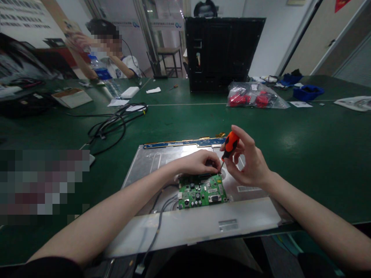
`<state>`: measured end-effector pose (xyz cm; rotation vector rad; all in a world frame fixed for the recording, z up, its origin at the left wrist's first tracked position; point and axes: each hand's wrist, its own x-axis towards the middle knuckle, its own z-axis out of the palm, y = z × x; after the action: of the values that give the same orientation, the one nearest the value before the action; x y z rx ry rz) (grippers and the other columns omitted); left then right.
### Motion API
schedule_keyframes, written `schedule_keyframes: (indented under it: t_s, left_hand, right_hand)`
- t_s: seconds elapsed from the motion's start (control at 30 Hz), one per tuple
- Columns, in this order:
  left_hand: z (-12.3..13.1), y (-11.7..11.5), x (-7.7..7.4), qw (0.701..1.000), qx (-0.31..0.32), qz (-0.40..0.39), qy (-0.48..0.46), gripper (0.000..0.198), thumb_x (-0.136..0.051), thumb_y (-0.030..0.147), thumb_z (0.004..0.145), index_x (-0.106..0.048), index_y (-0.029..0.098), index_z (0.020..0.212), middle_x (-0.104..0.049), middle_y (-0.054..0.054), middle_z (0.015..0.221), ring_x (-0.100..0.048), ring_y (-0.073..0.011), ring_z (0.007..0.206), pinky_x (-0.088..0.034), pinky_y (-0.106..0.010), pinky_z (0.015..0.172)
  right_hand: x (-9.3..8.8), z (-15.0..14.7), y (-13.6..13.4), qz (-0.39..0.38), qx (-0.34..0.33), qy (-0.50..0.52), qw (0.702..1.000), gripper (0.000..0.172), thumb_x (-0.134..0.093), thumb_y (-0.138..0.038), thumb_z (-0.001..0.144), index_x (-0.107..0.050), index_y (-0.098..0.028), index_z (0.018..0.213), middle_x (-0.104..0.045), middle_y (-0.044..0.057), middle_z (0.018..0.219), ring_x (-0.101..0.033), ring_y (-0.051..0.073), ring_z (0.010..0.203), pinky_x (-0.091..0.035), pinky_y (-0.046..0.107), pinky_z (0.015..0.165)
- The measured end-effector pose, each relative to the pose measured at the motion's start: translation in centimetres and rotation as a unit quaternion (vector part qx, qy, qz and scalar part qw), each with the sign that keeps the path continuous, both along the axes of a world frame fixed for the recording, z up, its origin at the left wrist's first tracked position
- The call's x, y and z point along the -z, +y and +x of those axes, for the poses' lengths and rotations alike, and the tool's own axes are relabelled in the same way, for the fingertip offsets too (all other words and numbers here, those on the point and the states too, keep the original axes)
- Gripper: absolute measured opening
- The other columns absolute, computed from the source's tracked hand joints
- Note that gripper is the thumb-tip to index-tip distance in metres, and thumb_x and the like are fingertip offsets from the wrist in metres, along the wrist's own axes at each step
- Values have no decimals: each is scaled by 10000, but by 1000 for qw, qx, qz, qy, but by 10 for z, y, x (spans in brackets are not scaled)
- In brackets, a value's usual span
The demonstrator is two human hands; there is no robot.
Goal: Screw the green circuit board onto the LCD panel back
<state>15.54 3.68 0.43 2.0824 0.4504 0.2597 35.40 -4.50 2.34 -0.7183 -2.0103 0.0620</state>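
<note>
My right hand (251, 162) grips an orange and black screwdriver (231, 144), tilted with its shaft down to the upper right corner of a green circuit board (199, 191). Beside the shaft's tip, my left hand (199, 162) has its fingers curled together at the board's top edge; whatever they pinch is hidden. The board lies on the silver back of a display panel (165, 156). A blue circuit strip (179, 144) runs along the panel's far edge. Grey cables (160, 220) lead from the board's left side over the panel's near edge.
Black cables (116, 123) lie coiled at left. Across the green table (304, 154) stand a black monitor housing (223, 54), a plastic bag with red items (255, 96) and a water bottle (106, 77). Another person (127, 65) sits at the far left, hands raised.
</note>
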Motion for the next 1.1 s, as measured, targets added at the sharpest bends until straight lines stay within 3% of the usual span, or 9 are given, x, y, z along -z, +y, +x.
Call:
schedule_keyframes:
  t_s: [0.43, 0.83, 1.1]
  left_hand:
    - [-1, 1, 2, 1000, 2, -1, -6, 43, -703, 145, 846, -727, 181, 847, -680, 6, 820, -606, -161, 793, -455, -282, 794]
    - [0, 1, 2, 1000, 3, -2, -2, 65, -717, 110, 846, -722, 175, 838, -671, 10, 810, -605, -160, 800, -453, -273, 785]
    - [0, 0, -1, 1000, 1, 0, 2, 34, -722, 142, 844, -719, 175, 833, -668, 8, 807, -601, -166, 799, -454, -277, 774]
  right_hand:
    - [0, -2, 0, 16, 21, -5, 1000, 861, -595, -113, 923, -173, -290, 1652, -631, -23, 850, -568, 112, 489, -494, 219, 394]
    - [1, 0, 0, 2, 13, -6, 1000, 869, -576, -105, 906, -176, -292, 1655, -673, 21, 935, -616, 133, 556, -521, 234, 427]
    - [-1, 0, -1, 11, 19, -10, 1000, 868, -563, -85, 889, -194, -275, 1651, -681, 14, 906, -577, 121, 522, -515, 233, 431]
